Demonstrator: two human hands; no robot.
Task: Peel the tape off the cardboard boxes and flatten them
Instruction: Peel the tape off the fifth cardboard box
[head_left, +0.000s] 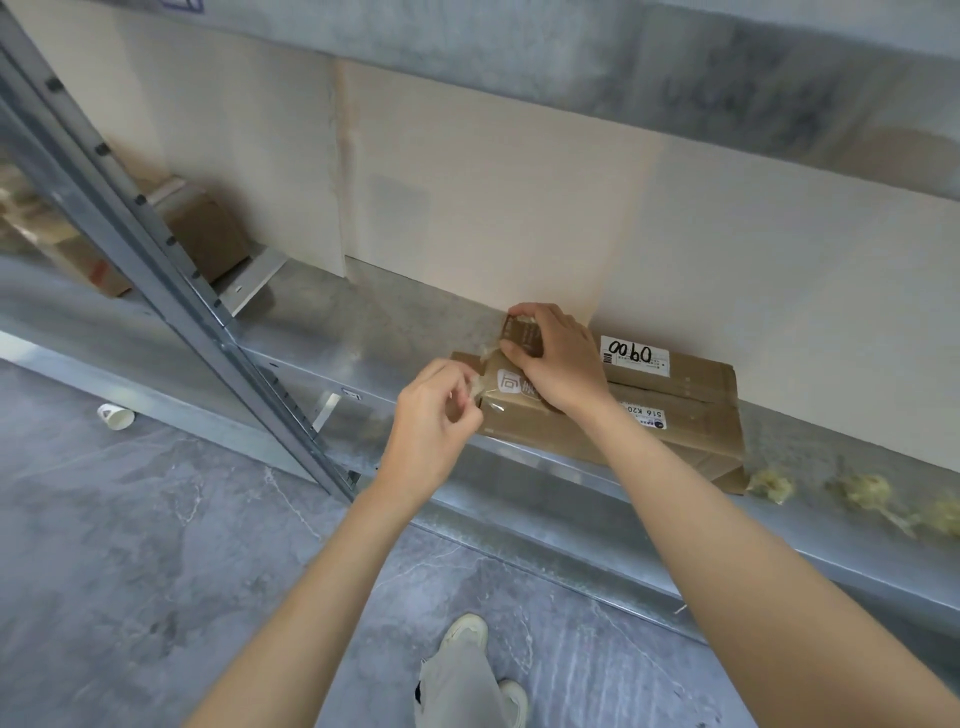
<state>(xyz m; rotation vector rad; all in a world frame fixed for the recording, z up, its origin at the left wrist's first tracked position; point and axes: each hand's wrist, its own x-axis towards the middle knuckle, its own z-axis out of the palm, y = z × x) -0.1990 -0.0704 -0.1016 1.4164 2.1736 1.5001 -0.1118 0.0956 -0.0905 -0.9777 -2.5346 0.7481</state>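
A brown cardboard box (670, 415) with white labels lies on a metal shelf (332, 332), against the wall. My right hand (556, 358) grips the box's left end, fingers curled over an upturned flap. At the box's left front corner, my left hand (436, 410) pinches a strip of clear tape (477, 382) that is partly lifted off the cardboard.
Crumpled balls of peeled tape (862, 493) lie on the shelf to the right of the box. Another brown box (208, 234) stands further left behind a slanted metal upright (171, 260). A paper cup (115, 417) lies on the grey floor. A large cardboard sheet (493, 208) leans on the wall.
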